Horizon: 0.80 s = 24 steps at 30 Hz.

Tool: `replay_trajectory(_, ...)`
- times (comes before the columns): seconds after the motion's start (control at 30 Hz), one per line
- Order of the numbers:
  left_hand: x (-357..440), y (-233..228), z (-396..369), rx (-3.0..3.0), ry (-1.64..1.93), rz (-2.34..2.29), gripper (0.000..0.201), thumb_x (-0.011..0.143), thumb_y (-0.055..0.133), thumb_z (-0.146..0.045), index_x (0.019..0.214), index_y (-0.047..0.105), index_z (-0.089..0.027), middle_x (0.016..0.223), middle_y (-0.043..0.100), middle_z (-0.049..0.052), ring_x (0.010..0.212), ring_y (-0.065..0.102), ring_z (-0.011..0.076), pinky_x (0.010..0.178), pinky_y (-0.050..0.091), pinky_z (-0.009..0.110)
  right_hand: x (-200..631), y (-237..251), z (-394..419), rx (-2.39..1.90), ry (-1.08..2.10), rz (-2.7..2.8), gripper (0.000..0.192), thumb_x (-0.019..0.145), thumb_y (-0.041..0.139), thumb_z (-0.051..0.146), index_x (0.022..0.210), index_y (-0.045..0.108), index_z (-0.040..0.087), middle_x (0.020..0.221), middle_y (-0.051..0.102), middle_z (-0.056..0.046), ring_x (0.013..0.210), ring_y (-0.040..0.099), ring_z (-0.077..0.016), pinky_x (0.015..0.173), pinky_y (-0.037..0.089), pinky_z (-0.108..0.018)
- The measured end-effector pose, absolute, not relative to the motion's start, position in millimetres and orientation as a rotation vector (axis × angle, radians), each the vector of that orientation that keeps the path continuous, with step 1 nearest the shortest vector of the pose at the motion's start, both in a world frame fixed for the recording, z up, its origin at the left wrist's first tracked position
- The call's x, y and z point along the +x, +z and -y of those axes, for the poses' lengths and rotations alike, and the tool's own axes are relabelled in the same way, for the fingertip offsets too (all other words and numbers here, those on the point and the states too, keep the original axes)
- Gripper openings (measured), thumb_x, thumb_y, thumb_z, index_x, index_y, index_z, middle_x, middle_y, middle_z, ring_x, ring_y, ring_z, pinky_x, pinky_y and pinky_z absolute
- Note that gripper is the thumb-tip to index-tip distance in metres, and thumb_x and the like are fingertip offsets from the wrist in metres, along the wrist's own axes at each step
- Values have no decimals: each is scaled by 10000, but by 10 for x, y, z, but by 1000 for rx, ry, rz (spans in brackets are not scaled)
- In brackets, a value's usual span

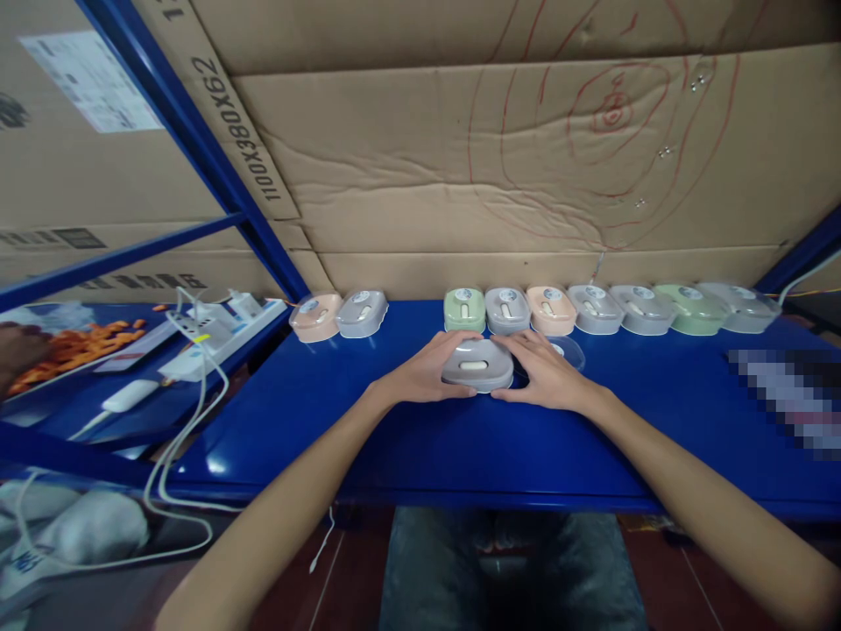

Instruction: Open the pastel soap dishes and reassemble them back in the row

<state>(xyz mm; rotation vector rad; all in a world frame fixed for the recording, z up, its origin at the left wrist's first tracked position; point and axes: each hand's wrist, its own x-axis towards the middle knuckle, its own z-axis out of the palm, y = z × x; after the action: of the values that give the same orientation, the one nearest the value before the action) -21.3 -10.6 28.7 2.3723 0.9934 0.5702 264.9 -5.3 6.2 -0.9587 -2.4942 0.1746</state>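
Observation:
A small rounded grey plastic box (477, 375), with a white capsule-shaped piece in its top, sits near the middle of the blue table. My left hand (437, 370) curves around its left side, thumb at the front edge and fingers behind. From the right, my right hand (542, 372) grips the same box in a mirrored way. Partly hidden behind my right hand lies a clear round-cornered lid (571, 352) with a round sticker. Just beyond my hands stand a green box (465, 315) and another grey box (508, 315), both under clear lids.
More lidded boxes line the back, including a peach box (316, 320) at left. Cardboard (394, 158) walls the rear. White cables and a power strip (227, 337) lie left, beyond a blue post (263, 254). Another person's hand (19, 350) is near orange pieces (85, 350). A blurred patch (798, 399) is at right.

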Motion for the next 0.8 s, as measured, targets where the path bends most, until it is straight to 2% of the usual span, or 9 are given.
replay_trajectory(0.33,-204,293,100,2395,588,-971,874,846,858,-573,1571,454,-298,1581,537,127,1428,531,386,1194,428,570,2636,62,58,-948,169,2476,904,851,838,605,1594,480,237,1390,697,-171,1331,602,-448,1098,514,-666)
replay_trajectory(0.53,-223,265,83,2394,597,-959,924,832,867,-583,1599,431,-309,1616,511,133,1460,517,397,1210,426,597,2625,52,77,-951,108,2489,903,872,810,641,1594,484,207,1422,683,-186,1333,605,-433,1129,502,-651)
replay_trajectory(0.63,-233,261,76,2385,581,-968,969,809,886,-586,1611,418,-308,1631,499,137,1473,511,408,1219,422,612,2618,54,84,-906,80,2488,861,914,760,673,1592,485,219,1460,668,-174,1360,598,-415,1168,475,-644)
replay_trajectory(0.8,-226,258,80,2392,589,-985,986,785,907,-539,1608,418,-304,1627,505,139,1467,517,410,1210,434,615,2600,76,91,-813,67,2508,774,966,716,652,1591,498,251,1454,673,-152,1344,616,-393,1148,492,-628)
